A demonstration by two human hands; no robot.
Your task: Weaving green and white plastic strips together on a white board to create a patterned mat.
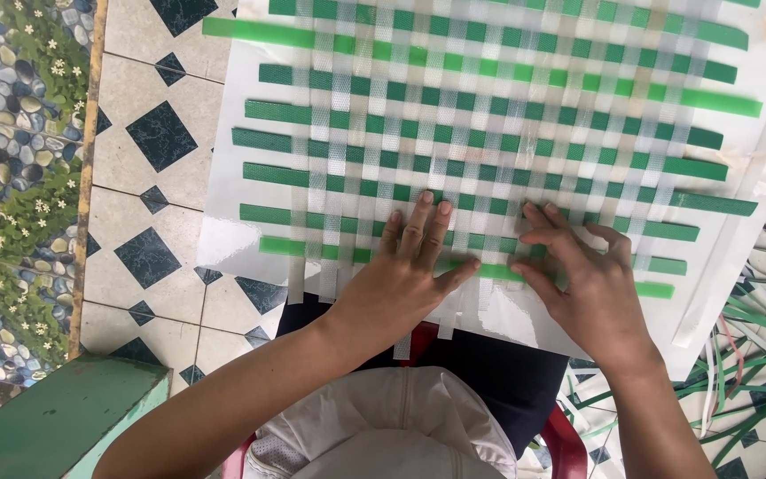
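Observation:
A woven mat of green and translucent white plastic strips [489,133] lies on a white glossy sheet [241,204] on the floor. My left hand [405,275] presses flat on the mat's near edge, fingers spread over the weave. Just to its right, my right hand [578,275] bends its fingers onto a green strip [667,265] at the near edge, with the thumb and fingertips pinching the strip against the mat. Loose white strip ends hang out below the weave near my lap.
White floor tiles with dark blue diamonds [161,133] surround the sheet. A pebble-patterned strip [11,177] runs along the left, with a green ledge [55,417] at the lower left. Several loose green and white strips [746,364] are heaped at the right. A red chair edge [569,435] shows below.

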